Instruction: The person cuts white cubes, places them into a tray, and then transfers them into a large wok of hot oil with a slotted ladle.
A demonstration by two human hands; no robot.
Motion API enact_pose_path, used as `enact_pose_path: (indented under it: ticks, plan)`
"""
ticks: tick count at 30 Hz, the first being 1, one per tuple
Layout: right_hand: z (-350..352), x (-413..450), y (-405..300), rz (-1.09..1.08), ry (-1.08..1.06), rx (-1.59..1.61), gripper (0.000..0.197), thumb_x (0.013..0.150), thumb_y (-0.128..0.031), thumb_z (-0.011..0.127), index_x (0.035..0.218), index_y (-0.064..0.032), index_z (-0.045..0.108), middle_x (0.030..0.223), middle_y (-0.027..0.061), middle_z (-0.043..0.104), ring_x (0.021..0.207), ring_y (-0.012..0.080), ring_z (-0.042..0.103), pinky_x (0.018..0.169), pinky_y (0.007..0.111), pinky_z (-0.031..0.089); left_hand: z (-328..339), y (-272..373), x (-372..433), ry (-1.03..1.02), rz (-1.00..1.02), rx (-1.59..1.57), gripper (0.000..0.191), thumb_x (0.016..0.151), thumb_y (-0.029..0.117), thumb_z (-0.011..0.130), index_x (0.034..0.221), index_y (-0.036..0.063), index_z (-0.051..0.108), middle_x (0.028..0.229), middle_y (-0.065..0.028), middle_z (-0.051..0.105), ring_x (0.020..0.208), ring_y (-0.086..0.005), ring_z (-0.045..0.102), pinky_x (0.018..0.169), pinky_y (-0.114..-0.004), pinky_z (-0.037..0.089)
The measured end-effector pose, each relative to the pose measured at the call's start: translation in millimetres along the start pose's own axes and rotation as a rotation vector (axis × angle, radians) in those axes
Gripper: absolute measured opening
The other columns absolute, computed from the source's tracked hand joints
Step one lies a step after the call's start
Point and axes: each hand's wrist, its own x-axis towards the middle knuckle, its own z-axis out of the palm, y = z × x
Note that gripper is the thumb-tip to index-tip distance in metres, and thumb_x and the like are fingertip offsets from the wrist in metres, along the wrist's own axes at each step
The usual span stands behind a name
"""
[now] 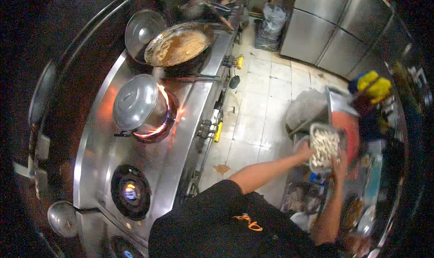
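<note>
At the right, my left hand [306, 152] holds the near-left side of a rectangular, see-through plastic container [318, 169]. My right hand [340, 164] grips its opposite side. Pale, strip-like food pieces [324, 146] fill the container; blur hides exactly what they are. It is held up over a cluttered counter area, with a red surface [346, 130] just behind it. Some fingers of both hands are hidden by the container or blurred.
On the left, a steel stove [162, 169] carries a lidded pot [135, 102] over live flames. A lit burner [130, 192] is uncovered. Behind stands a large wok [179, 44] with brown residue. Steel refrigerator doors [308, 34] border the tiled floor [251, 122].
</note>
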Motion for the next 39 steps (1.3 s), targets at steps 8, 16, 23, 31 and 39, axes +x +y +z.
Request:
enact_pose_path:
  ticks: [8, 16, 23, 31, 39]
  plan:
    - [51, 4, 147, 0.388, -0.295, -0.093, 0.057, 0.081, -0.042, 0.054, 0.124, -0.0077, 0.044, 0.127, 0.0143, 0.043, 0.119, 0.0324, 0.036, 0.098, 0.048, 0.028, 129, -95, 150, -0.538, 0.08, 0.305, 0.036, 0.072, 0.025, 0.059, 0.099, 0.0021, 0.059, 0.086, -0.0162, 0.06, 0.082, -0.0285, 0.057, 0.073, -0.041, 0.043]
    - [45, 22, 242, 0.467, -0.483, -0.449, 0.043, 0.082, -0.027, 0.055, 0.118, -0.0026, 0.049, 0.118, 0.0179, 0.049, 0.11, 0.0277, 0.046, 0.091, 0.039, 0.037, -16, -108, 230, -0.637, 0.174, 0.352, 0.031, 0.071, 0.028, 0.06, 0.087, 0.0025, 0.064, 0.062, -0.0096, 0.059, 0.052, -0.0205, 0.055, 0.048, -0.036, 0.044]
    - [15, 217, 134, 0.34, -0.327, -0.122, 0.041, 0.083, -0.022, 0.055, 0.117, -0.0015, 0.049, 0.114, 0.0174, 0.052, 0.104, 0.0259, 0.05, 0.088, 0.035, 0.039, -281, 6, 241, -0.023, -0.203, 0.52, 0.038, 0.07, 0.028, 0.052, 0.09, -0.0037, 0.059, 0.093, -0.0236, 0.059, 0.087, -0.0365, 0.057, 0.075, -0.042, 0.045]
    - [234, 511, -237, -0.046, -0.58, 0.72, 0.058, 0.077, -0.017, 0.063, 0.127, -0.006, 0.038, 0.119, 0.0187, 0.048, 0.1, 0.0261, 0.053, 0.086, 0.035, 0.041, -354, -35, 330, 0.214, -0.311, 0.528, 0.047, 0.068, 0.035, 0.055, 0.101, 0.0018, 0.057, 0.101, -0.0191, 0.058, 0.095, -0.0331, 0.055, 0.082, -0.039, 0.043]
    - [455, 678, -544, -0.885, -0.555, 0.746, 0.086, 0.071, -0.04, 0.068, 0.133, 0.0004, 0.024, 0.132, 0.0226, 0.032, 0.121, 0.0318, 0.035, 0.099, 0.037, 0.029, -351, -150, 326, 0.733, -0.318, 0.683, 0.042, 0.076, 0.034, 0.053, 0.104, 0.0034, 0.055, 0.103, -0.0174, 0.058, 0.095, -0.0312, 0.054, 0.08, -0.037, 0.044]
